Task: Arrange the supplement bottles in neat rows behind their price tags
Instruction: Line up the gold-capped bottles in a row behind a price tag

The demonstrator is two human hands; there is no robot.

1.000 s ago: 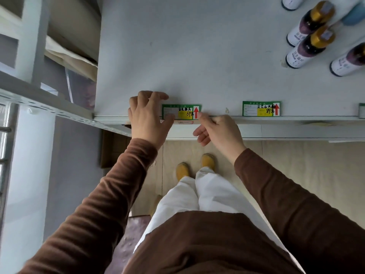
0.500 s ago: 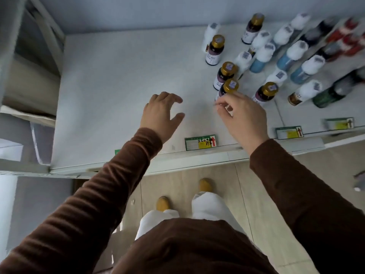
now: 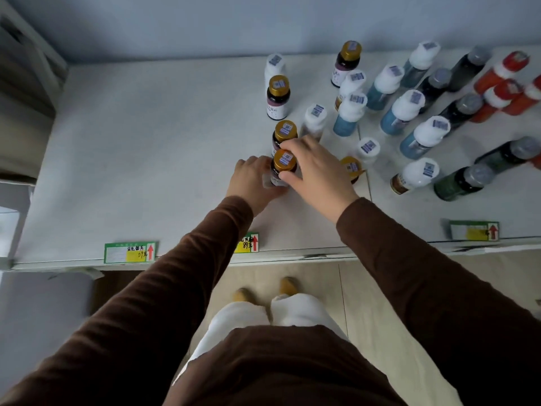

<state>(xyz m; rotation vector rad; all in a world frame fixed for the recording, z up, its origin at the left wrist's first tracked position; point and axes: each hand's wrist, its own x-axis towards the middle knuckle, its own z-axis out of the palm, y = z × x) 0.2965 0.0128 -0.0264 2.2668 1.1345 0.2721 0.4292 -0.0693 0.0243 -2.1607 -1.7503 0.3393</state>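
A dark gold-capped bottle (image 3: 282, 167) stands on the white shelf (image 3: 146, 159). My left hand (image 3: 251, 183) grips its body from the left and my right hand (image 3: 316, 171) holds its cap from the right. More gold-capped bottles stand behind it (image 3: 284, 133), further back (image 3: 278, 96), at the rear (image 3: 347, 63) and, partly hidden, behind my right hand (image 3: 351, 168). Green price tags sit on the front edge: one at the left (image 3: 130, 252), one half hidden by my left sleeve (image 3: 248, 243), one at the right (image 3: 474, 230).
White-capped blue bottles (image 3: 349, 114), white bottles (image 3: 314, 118), dark green grey-capped bottles (image 3: 462, 180) and orange bottles (image 3: 503, 71) stand unevenly on the shelf's right half. The shelf's left half holds no bottles. A wall closes the back; a shelf frame (image 3: 26, 68) rises at the left.
Both hands have moved from the shelf's front edge to the bottles. They have closed around the nearest gold-capped bottle. The camera has tilted up toward the bottles.
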